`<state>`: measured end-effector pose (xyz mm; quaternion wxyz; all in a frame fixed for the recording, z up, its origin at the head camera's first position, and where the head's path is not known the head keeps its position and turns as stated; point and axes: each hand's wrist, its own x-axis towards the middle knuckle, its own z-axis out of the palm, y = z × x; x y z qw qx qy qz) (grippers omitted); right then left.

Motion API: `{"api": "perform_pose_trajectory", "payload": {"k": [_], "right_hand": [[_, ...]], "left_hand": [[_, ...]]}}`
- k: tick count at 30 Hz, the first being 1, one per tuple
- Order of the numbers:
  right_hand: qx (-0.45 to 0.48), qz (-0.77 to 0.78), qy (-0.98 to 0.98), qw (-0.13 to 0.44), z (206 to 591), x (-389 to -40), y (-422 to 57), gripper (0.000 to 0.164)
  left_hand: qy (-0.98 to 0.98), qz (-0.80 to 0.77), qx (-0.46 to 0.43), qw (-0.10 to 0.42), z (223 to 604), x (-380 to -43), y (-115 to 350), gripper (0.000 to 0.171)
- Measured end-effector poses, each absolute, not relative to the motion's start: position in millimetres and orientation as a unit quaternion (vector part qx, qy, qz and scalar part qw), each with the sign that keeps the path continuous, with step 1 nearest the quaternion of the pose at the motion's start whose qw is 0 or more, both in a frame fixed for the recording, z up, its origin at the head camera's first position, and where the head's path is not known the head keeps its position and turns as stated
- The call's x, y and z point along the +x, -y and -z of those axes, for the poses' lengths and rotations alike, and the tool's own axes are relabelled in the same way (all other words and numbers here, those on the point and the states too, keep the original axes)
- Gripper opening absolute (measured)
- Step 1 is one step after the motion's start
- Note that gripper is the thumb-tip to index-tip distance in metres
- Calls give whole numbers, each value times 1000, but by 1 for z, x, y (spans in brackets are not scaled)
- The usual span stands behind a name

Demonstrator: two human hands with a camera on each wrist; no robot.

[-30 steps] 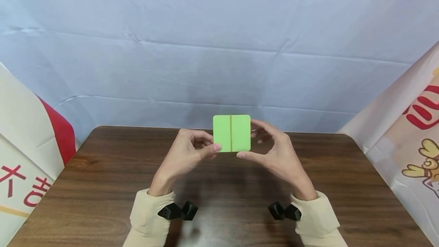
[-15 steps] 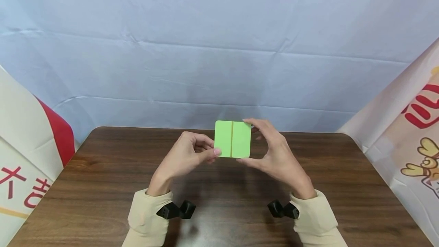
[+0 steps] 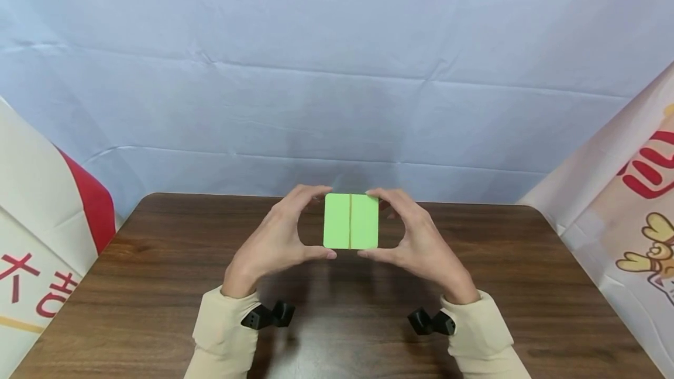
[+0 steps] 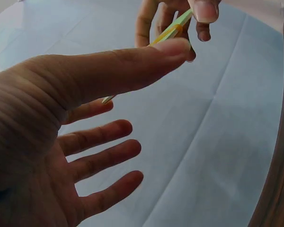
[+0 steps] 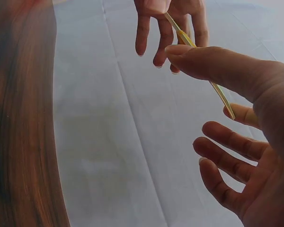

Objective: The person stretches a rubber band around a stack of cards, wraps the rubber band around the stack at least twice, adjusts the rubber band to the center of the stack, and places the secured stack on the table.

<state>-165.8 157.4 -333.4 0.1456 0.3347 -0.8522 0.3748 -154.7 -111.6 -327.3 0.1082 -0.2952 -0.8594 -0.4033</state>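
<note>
Where cream sleeves (image 3: pixel 223 332) cross the brown table (image 3: pixel 131 297), left hand (image 3: pixel 274 244) and right hand (image 3: pixel 421 244) pinch a green card (image 3: pixel 350 221) by top and bottom edges, upright above the table; pale backdrop (image 3: pixel 337 75) beyond.

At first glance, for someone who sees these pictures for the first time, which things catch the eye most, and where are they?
The bright green square card, with a thin brown line down its middle, stands out at the centre, held upright above the dark wooden table. The left hand and the right hand pinch it at its top and bottom edges, thumbs below. A wrinkled pale blue backdrop fills the space behind.
</note>
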Motion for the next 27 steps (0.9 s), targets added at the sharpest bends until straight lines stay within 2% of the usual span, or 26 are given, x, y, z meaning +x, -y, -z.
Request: {"api": "perform_pose_trajectory", "payload": {"k": [8, 14, 18, 27], "right_hand": [[329, -373, 860, 113, 335, -166, -156, 93], [331, -371, 864, 82, 343, -169, -153, 92], [318, -362, 875, 42, 356, -175, -150, 92], [281, -358, 886, -93, 401, -189, -147, 91]], "left_hand": [[878, 369, -282, 118, 330, -155, 115, 88], [898, 351, -251, 88, 336, -159, 120, 90], [910, 337, -237, 43, 346, -166, 122, 91], [897, 354, -243, -101, 395, -185, 123, 86]]}}
